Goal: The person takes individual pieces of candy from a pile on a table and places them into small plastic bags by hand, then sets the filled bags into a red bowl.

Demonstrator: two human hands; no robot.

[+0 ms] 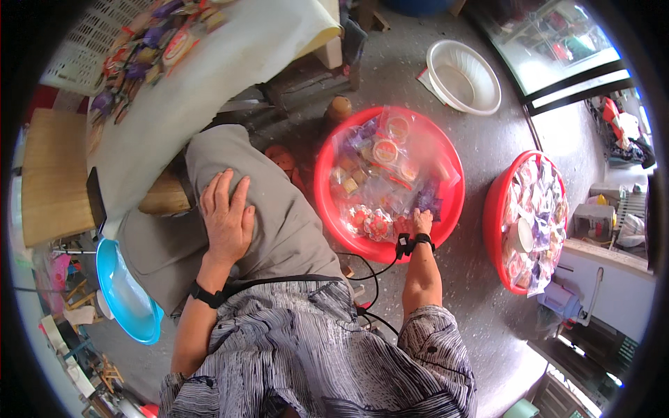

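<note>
Packets (385, 151) in clear plastic filled much of the red basin (453, 198) on the floor in front of the seated person, a few round and red-and-white, others holding tan pieces, with red-and-white ones gathered low. The right hand (421, 221) reached over the near edge of that basin and touched, or nearly touched, a purple packet (428, 198) at its right side; the fingers were partly hidden, so whether that grip was closed on anything could not be told. The left hand (226, 216) rested palm down on the grey trousers (275, 226) at the thigh, its grip wide, the fingers stretched out and slightly parted. Black bands circled both wrists, and a black cable (377, 282) looped beside the right forearm. Well to the right stood a second red basin (493, 221), heaped with wrapped packets, a white cup-like container (521, 235) lying among them. Beyond the first basin, a white basin (468, 83) sat on the floor. At the upper left, a table (240, 59) with a pale cover carried a pile of colourful packets (148, 56) near a white slotted basket (80, 52). Left of the legs was a bright blue basin (139, 324).
</note>
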